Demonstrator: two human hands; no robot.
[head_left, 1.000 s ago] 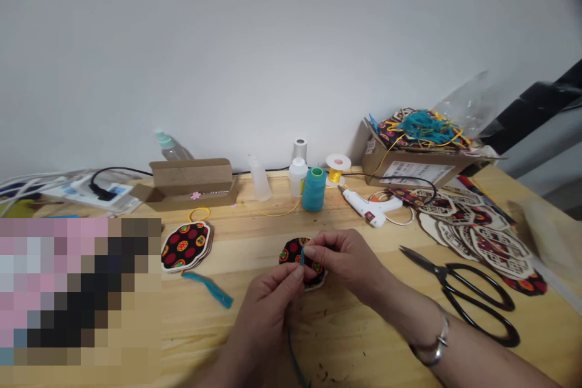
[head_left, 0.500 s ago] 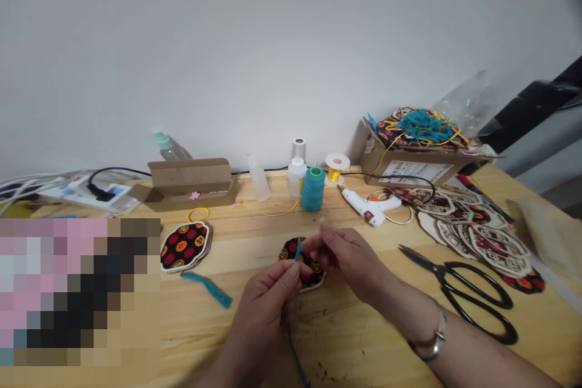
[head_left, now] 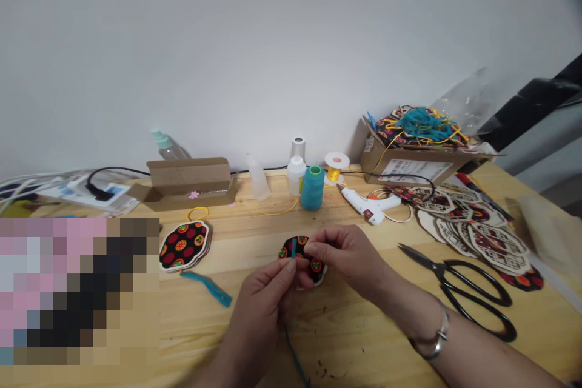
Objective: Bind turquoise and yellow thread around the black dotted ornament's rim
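Note:
My left hand (head_left: 266,303) pinches a thin teal cord (head_left: 294,250) that sticks up from its fingertips and trails down towards me. My right hand (head_left: 348,257) is curled beside it, its fingertips pinched near the top of the cord; what they hold is too small to make out. Both hands hover over a small black fabric piece with red and green circles (head_left: 313,265) lying on the wooden table (head_left: 254,236). A silver bracelet (head_left: 431,339) is on my right wrist.
A stack of like fabric pieces (head_left: 185,244) and a teal strip (head_left: 208,287) lie to the left. Black scissors (head_left: 464,294) and patterned cutouts (head_left: 482,236) lie right. Behind stand a teal thread cone (head_left: 313,188), glue gun (head_left: 367,205), gold spool (head_left: 336,167), bottles and two cardboard boxes (head_left: 186,183).
My right hand lifted off the cord's tip, its fingers opening a little, then came back down and closed beside the cord. The left hand kept its pinch and barely moved.

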